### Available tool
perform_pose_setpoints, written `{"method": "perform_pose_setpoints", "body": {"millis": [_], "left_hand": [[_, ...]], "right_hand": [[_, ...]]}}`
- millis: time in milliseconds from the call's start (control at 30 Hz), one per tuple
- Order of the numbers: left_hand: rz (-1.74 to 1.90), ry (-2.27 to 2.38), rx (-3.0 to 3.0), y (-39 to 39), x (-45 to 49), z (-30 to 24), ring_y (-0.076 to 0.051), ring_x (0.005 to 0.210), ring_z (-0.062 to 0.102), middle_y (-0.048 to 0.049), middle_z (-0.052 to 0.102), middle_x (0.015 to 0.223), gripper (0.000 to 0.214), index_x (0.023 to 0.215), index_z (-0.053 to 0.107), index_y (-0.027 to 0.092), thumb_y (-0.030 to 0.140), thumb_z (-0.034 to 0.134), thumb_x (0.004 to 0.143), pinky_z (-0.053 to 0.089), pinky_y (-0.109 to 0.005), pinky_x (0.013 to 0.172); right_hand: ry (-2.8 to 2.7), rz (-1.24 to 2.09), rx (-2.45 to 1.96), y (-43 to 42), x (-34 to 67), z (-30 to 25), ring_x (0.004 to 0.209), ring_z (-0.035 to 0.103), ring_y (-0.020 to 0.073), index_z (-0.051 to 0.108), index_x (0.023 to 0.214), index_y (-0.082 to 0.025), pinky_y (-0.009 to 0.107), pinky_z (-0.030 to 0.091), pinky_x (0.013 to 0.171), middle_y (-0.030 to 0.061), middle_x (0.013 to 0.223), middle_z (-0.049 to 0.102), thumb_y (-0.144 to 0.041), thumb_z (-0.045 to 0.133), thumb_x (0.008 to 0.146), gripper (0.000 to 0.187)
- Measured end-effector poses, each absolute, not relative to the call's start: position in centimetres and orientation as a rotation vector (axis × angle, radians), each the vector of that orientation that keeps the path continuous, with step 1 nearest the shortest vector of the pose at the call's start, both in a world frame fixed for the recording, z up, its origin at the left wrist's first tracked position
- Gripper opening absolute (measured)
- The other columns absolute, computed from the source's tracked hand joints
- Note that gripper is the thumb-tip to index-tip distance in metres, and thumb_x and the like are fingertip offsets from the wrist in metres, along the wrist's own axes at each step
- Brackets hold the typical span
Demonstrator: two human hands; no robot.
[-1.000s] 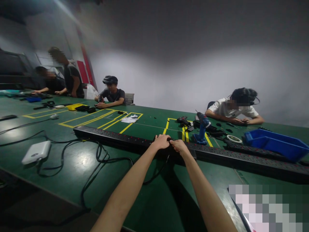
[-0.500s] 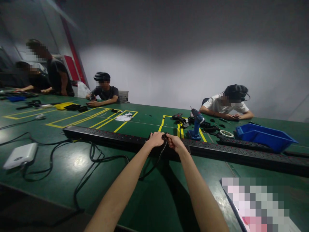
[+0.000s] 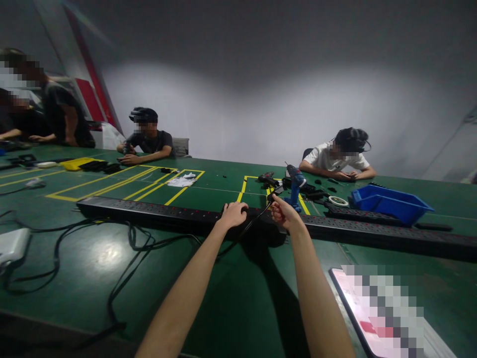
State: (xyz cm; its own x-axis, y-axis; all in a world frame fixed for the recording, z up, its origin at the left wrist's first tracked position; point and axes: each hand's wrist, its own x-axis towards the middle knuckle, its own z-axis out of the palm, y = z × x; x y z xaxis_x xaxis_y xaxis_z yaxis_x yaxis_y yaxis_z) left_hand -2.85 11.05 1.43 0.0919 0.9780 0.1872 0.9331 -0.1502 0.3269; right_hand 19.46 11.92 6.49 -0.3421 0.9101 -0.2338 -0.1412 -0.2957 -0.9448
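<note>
A long black power strip [image 3: 179, 213] dotted with red marks lies across the green table. My left hand [image 3: 234, 215] is on its top near the middle, fingers bent over it. A little to the right and raised just above the strip, my right hand [image 3: 285, 214] pinches a black plug [image 3: 271, 198] at the end of a black cable [image 3: 253, 221]. The cable runs down across the strip toward the near side. The plug's face is too small to make out.
Behind the strip stand a blue cordless drill [image 3: 296, 184] and a blue bin [image 3: 391, 201], beside a tape roll [image 3: 338, 201]. Loose cables [image 3: 130, 238] and a white box [image 3: 13, 246] lie at left, a tablet [image 3: 357, 308] at near right. Several people sit or stand across the table.
My right hand has drawn the plug up and to the right, away from my left hand. My left hand stays on the strip. The view has turned slightly right.
</note>
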Motion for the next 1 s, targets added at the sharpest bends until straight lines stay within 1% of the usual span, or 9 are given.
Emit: {"method": "perform_pose_setpoints", "body": {"millis": [67, 167, 333, 400, 467, 533, 700, 833, 1000], "left_hand": [[0.588, 1.968, 2.213, 10.9, -2.7, 1.1, -0.027, 0.127, 0.051, -0.0037, 0.062, 0.132, 0.036, 0.123, 0.062, 0.033, 0.033, 0.048, 0.089, 0.030, -0.052, 0.113], [0.658, 1.963, 2.210, 10.5, -2.6, 0.8, -0.024, 0.129, 0.049, -0.0020, 0.061, 0.134, 0.034, 0.122, 0.061, 0.033, 0.032, 0.047, 0.091, 0.024, -0.052, 0.117], [0.754, 1.946, 2.180, 10.2, -2.8, 0.5, -0.023, 0.129, 0.049, -0.0002, 0.062, 0.133, 0.032, 0.118, 0.065, 0.032, 0.031, 0.046, 0.092, 0.020, -0.052, 0.120], [0.814, 1.922, 2.175, 10.1, -2.9, 0.5, -0.022, 0.128, 0.051, 0.0009, 0.064, 0.132, 0.031, 0.114, 0.067, 0.031, 0.028, 0.045, 0.092, 0.022, -0.050, 0.120], [0.892, 1.888, 2.177, 10.0, -3.0, 0.5, -0.020, 0.125, 0.053, 0.0019, 0.065, 0.129, 0.034, 0.113, 0.068, 0.030, 0.023, 0.042, 0.092, 0.028, -0.044, 0.119], [0.954, 1.863, 2.164, 10.0, -3.1, 0.5, -0.019, 0.123, 0.055, 0.0024, 0.066, 0.128, 0.037, 0.113, 0.068, 0.028, 0.018, 0.039, 0.091, 0.035, -0.038, 0.115], [0.976, 1.839, 2.110, 9.8, -3.2, 0.6, -0.018, 0.119, 0.058, 0.0031, 0.068, 0.126, 0.040, 0.117, 0.067, 0.027, 0.016, 0.039, 0.091, 0.041, -0.034, 0.111], [0.931, 1.824, 2.182, 9.7, -3.1, 0.6, -0.018, 0.120, 0.058, 0.0029, 0.068, 0.126, 0.040, 0.117, 0.068, 0.028, 0.018, 0.040, 0.091, 0.039, -0.035, 0.113], [0.823, 1.850, 2.278, 10.0, -3.0, 0.2, -0.019, 0.134, 0.046, 0.0026, 0.059, 0.140, 0.038, 0.120, 0.068, 0.032, 0.024, 0.040, 0.094, 0.031, -0.040, 0.118]], "right_hand": [[-1.129, 1.723, -1.112, 11.9, 19.7, 6.4, 0.035, 0.023, 0.0031, 0.030, 0.064, -0.021, 0.016, 0.019, 0.034, -0.0094, 0.046, 0.029, -0.059, 0.046, 0.096, 0.052], [-1.110, 1.719, -1.129, 12.1, 20.0, 6.0, 0.035, 0.025, 0.0031, 0.030, 0.064, -0.021, 0.016, 0.019, 0.034, -0.0088, 0.047, 0.032, -0.061, 0.046, 0.095, 0.053], [-1.173, 1.740, -1.184, 12.5, 20.5, 5.2, 0.035, 0.024, 0.0029, 0.033, 0.065, -0.022, 0.014, 0.018, 0.032, -0.0093, 0.048, 0.033, -0.053, 0.054, 0.093, 0.047], [-1.261, 1.738, -1.247, 12.4, 20.9, 5.0, 0.034, 0.023, 0.0025, 0.038, 0.067, -0.021, 0.014, 0.015, 0.032, -0.0097, 0.047, 0.034, -0.044, 0.058, 0.093, 0.040], [-1.379, 1.742, -1.326, 12.1, 21.3, 4.9, 0.034, 0.023, 0.0022, 0.044, 0.069, -0.019, 0.013, 0.013, 0.032, -0.0099, 0.046, 0.035, -0.035, 0.060, 0.091, 0.031], [-1.507, 1.762, -1.403, 11.6, 21.7, 5.1, 0.034, 0.025, 0.0023, 0.048, 0.070, -0.018, 0.013, 0.013, 0.032, -0.0097, 0.045, 0.036, -0.031, 0.063, 0.087, 0.026], [-1.803, 1.763, -1.551, 10.6, 21.3, 5.6, 0.034, 0.029, 0.0031, 0.051, 0.063, -0.016, 0.014, 0.014, 0.032, -0.0066, 0.043, 0.040, -0.039, 0.070, 0.080, 0.034], [-1.920, 1.717, -1.595, 10.4, 20.4, 5.6, 0.033, 0.026, 0.0032, 0.051, 0.060, -0.017, 0.016, 0.013, 0.033, -0.0074, 0.040, 0.037, -0.047, 0.074, 0.078, 0.042], [-1.948, 1.666, -1.625, 10.8, 20.7, 5.6, 0.035, 0.027, 0.0034, 0.052, 0.060, -0.017, 0.017, 0.013, 0.034, -0.0070, 0.041, 0.039, -0.053, 0.082, 0.068, 0.047]]}}
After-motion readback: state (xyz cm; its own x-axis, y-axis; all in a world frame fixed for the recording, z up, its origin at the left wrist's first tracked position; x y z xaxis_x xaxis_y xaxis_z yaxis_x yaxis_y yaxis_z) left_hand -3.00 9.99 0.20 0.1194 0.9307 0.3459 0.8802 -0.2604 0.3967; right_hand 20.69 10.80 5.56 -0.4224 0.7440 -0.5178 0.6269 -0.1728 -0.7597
